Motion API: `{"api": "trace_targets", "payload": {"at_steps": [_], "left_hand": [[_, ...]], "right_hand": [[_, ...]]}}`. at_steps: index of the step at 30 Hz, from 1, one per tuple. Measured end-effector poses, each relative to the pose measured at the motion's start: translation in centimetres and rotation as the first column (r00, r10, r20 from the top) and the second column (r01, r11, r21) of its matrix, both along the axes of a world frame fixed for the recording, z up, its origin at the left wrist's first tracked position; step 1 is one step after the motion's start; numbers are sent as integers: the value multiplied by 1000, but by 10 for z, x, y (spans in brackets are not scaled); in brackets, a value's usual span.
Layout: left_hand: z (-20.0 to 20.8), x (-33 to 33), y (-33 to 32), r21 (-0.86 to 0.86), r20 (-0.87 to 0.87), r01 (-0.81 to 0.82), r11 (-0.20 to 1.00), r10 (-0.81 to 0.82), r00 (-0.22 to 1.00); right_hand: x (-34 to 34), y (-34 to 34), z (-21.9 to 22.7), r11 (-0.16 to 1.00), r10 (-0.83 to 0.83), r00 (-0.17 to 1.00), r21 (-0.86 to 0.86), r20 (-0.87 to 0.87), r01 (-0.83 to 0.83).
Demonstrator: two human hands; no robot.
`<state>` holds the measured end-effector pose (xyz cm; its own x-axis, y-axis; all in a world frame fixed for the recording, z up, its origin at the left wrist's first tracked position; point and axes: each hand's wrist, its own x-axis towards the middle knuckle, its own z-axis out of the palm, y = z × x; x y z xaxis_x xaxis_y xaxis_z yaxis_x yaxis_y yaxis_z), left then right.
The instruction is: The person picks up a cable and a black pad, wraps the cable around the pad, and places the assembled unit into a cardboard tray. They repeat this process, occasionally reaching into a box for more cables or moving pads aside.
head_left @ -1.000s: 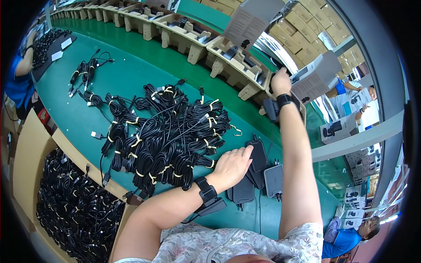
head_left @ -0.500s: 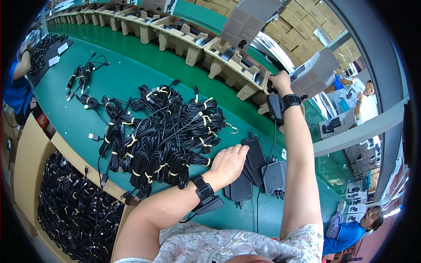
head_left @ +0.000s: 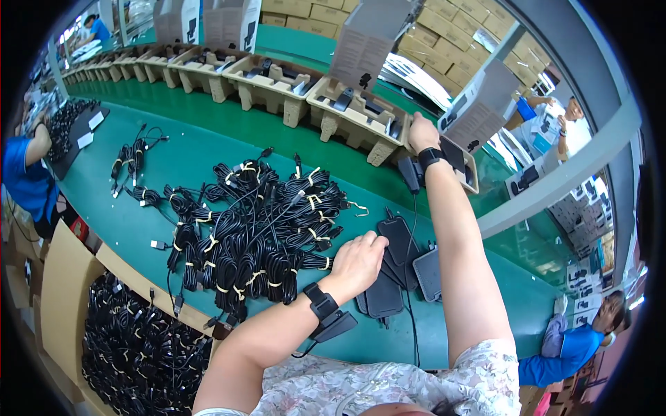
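Observation:
My left hand [head_left: 359, 263] lies palm down between the pile of black cables [head_left: 257, 229] and several flat black rectangular pads [head_left: 397, 238]. Its fingers are loosely stretched, and I see nothing held in it. Reaching forward, my right hand [head_left: 423, 133] is at the right end of a brown moulded pulp tray [head_left: 361, 125]. Its fingertips are hidden there, so any grip cannot be made out. Black straps with small boxes circle both wrists. Pale ties bundle the coiled cables. A dark pad [head_left: 427, 274] lies beside my right forearm.
Pulp trays with black parts line the green conveyor [head_left: 208, 104], some with printed cartons [head_left: 364, 45] standing behind. A cardboard box [head_left: 76, 277] full of tied cables stands at the lower left. Other people [head_left: 565, 353] are at both sides. A pale metal bar [head_left: 562, 173] crosses at right.
My right hand has drawn slightly back and left along the tray end. The trays appear shifted left and down in view, and the view has turned a little. My left hand stays nearly in place.

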<state>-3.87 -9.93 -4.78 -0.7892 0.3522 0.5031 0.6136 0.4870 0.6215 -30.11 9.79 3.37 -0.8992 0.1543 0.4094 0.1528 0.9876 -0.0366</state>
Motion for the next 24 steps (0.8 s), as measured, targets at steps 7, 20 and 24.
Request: {"api": "trace_targets", "payload": {"at_steps": [7,20,24], "left_hand": [[-4,4,-3,17,28,8,1000,-8,1000],[-6,-12,3,96,35,-94,991,91,995],[-9,-12,1,92,17,-118,989,117,993]], "right_hand": [[72,20,23,945,199,968,289,-150,-149],[248,5,-20,951,310,759,-198,573,-239],[260,7,-41,932,303,890,-303,342,-200]]}}
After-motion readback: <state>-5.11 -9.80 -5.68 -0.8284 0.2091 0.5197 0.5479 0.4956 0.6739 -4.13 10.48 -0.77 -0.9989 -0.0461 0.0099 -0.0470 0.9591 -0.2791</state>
